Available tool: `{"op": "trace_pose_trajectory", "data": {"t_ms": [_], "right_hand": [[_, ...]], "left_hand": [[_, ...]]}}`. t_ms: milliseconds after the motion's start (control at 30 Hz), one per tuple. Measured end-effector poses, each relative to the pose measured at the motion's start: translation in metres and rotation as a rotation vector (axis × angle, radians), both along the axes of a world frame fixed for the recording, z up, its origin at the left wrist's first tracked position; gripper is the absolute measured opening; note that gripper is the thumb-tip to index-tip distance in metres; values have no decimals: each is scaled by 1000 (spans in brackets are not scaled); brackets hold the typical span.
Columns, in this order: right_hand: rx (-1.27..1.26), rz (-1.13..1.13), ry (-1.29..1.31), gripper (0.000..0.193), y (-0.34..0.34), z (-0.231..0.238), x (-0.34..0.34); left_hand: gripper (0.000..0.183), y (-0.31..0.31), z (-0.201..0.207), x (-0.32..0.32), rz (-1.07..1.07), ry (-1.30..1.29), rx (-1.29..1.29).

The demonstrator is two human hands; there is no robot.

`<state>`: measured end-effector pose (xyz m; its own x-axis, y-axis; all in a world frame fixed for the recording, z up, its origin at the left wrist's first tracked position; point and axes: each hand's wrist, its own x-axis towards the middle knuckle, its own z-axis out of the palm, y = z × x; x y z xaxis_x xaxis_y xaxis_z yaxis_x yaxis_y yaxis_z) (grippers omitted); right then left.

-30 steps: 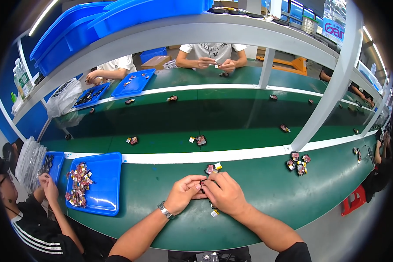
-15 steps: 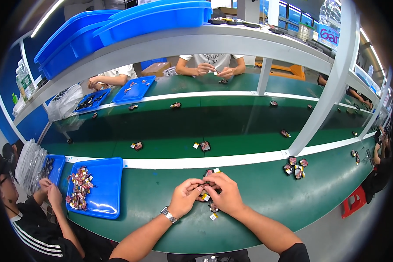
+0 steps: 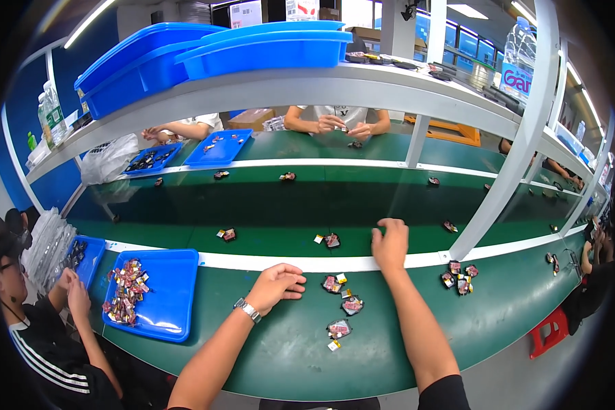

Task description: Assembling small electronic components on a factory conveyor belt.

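My left hand [image 3: 278,287] hovers over the green worktop [image 3: 273,365], its fingers loosely stretched to the right with nothing visible in them. My right hand [image 3: 391,244] reaches out over the white rail [image 3: 287,263] at the edge of the darker green belt. Its thumb and fingers are apart, and no object shows between them. On the worktop between my arms lie three small electronic assemblies, dark-edged with reddish parts and white-yellow tabs: a far one [image 3: 333,283], a middle one [image 3: 352,305] and a near one [image 3: 338,329]. The far one is nearest my left hand.
A blue tray [image 3: 174,301] of similar parts stands left, beside a seated person [image 3: 41,342]. A cluster of assemblies [image 3: 460,277] lies right, near a metal post [image 3: 502,157]. Others [image 3: 331,240] rest on the belt. An overhead shelf [image 3: 287,85] carries blue bins [image 3: 266,55].
Both hands have come apart from the assembly they were handling together. My right hand has moved forward to the rail, my left slightly left. The view has shifted a little.
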<state>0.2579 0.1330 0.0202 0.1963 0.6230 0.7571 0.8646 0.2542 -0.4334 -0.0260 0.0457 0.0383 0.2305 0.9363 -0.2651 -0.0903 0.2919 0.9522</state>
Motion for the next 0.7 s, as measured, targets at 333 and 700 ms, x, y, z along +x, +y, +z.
{"op": "trace_pose_trajectory", "data": {"t_ms": [333, 700], "right_hand": [[-462, 114, 148, 53, -2, -10, -64], [-647, 1023, 203, 51, -116, 35, -43]], "left_hand": [[20, -15, -16, 14, -84, 67, 183], [38, -26, -2, 6, -287, -280, -128]]}}
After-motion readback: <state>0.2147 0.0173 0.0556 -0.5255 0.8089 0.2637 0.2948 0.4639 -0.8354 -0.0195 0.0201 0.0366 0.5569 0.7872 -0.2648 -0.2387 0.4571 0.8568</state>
